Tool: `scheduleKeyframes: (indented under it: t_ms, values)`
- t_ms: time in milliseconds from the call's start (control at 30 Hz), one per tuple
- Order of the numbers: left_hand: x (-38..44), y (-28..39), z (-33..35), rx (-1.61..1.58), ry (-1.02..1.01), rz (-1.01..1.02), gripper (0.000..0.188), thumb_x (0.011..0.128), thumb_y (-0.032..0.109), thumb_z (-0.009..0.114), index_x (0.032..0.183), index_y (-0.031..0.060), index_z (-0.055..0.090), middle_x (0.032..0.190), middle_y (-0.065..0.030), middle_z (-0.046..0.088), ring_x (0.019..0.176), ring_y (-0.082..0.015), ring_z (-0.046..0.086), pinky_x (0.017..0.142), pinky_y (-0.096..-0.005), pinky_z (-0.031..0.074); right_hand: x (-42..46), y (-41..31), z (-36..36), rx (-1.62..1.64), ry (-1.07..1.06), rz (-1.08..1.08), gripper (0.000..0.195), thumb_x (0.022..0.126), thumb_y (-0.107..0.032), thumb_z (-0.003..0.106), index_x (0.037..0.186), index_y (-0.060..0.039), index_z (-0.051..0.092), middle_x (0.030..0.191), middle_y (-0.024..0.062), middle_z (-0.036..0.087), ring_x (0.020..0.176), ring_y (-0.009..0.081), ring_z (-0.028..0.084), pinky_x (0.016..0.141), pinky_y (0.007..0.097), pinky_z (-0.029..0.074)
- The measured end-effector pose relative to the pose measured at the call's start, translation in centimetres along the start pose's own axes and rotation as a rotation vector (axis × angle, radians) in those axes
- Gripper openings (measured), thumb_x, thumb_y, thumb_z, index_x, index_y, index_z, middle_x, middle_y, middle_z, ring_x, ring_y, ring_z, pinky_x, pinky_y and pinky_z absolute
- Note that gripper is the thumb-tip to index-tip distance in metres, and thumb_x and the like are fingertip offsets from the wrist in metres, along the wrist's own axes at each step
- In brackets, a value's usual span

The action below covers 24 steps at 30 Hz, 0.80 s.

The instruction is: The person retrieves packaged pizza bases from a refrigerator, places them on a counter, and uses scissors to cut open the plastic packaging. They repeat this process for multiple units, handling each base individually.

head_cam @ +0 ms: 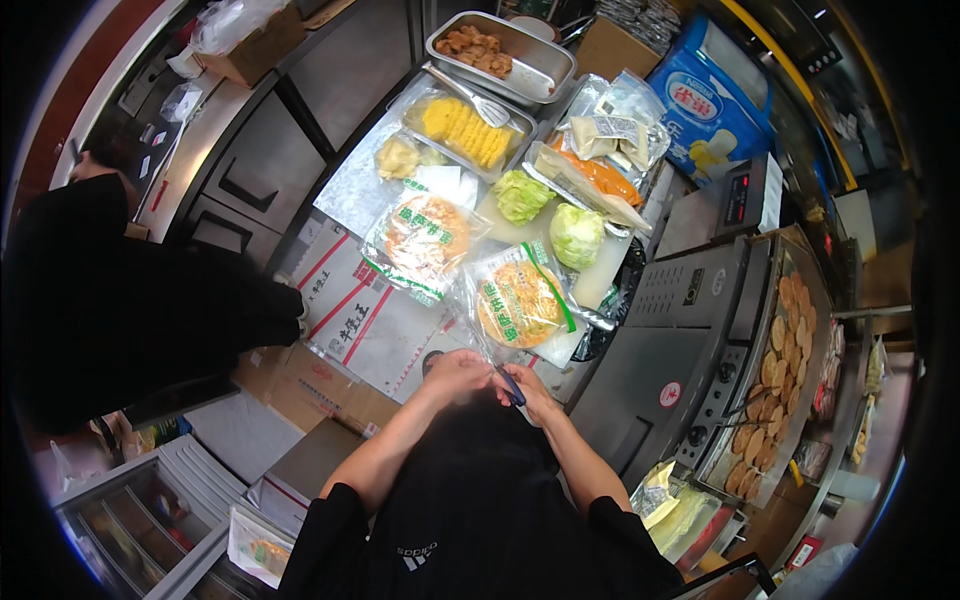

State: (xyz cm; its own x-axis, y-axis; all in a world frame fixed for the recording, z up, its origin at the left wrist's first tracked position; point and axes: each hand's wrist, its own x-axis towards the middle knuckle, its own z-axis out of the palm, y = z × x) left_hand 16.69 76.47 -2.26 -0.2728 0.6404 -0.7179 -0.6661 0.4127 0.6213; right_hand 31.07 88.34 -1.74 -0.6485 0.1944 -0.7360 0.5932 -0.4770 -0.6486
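Observation:
My left hand (463, 372) pinches the near end of a clear plastic bag (523, 294) that holds a round flat crust. Scissors (511, 385) with dark handles are in my right hand (531, 393), their blades close to the pinched plastic. A second bagged crust (427, 234) lies farther away to the left. Two heads of lettuce (576, 235) sit behind the nearer bag, on a pale board. A steel tray of yellow slices (466, 129) has a slotted metal turner (487, 109) resting across it. Behind that, a deep steel pan (543, 69) contains brown meat pieces.
Bagged sauces and packets (600, 176) are piled right of the lettuce. At the right, many round patties (780, 367) lie on a griddle beside its control panel. A blue box (709, 97) stands behind. A person in black (142, 300) is at the left, near a steel counter (217, 120).

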Motion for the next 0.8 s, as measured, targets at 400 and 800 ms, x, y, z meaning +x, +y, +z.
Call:
scheduleKeyframes:
  t_ms: [400,800]
  values:
    - [3.9,0.6,-1.5,-0.198,0.172,0.155,0.009,0.087,0.013,0.060,0.088,0.0055,0.055,0.075,-0.0008,0.058,0.065,-0.0090,0.056,0.062,-0.0233,0.048,0.1,0.3,0.4,-0.042,0.052,-0.021,0.030,0.084,-0.035,0.065,0.084,-0.0067,0.055,0.068,0.0016,0.055,0.059,0.0084,0.053,0.054,0.0198,0.044]
    - [3.9,1.4,-2.7,-0.307,0.080,0.076,0.006,0.087,0.010,0.059,0.084,0.0088,0.054,0.071,0.0025,0.052,0.063,-0.0073,0.050,0.060,-0.0223,0.044,0.1,0.6,0.6,0.011,-0.020,-0.049,0.031,0.085,-0.036,0.064,0.080,-0.0066,0.055,0.064,0.0011,0.054,0.054,0.0082,0.052,0.050,0.0211,0.041]
